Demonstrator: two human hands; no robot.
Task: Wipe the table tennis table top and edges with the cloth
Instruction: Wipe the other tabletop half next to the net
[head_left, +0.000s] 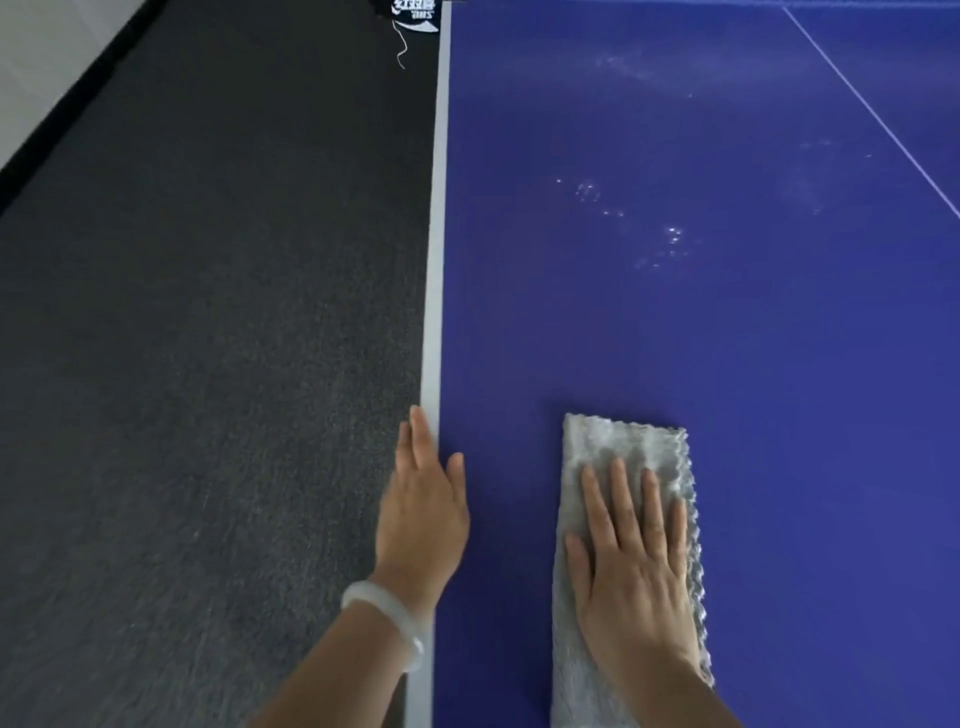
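The blue table tennis table top (701, 338) fills the right side of the head view, with a white stripe along its left edge (435, 270). A folded grey cloth (613, 447) lies flat on the blue surface near me. My right hand (631, 566) presses down on the cloth with straight, spread fingers. My left hand (423, 509) rests on the table's left edge, fingers straight along the white stripe and thumb on the blue surface. A pale bangle (382, 623) sits on my left wrist.
Wet smears and droplets (670, 239) glisten on the table top ahead of the cloth. A thin white centre line (872, 109) crosses the far right. Dark grey carpet (208, 364) lies left of the table. A black net fitting with a loose string (413, 21) hangs at the far edge.
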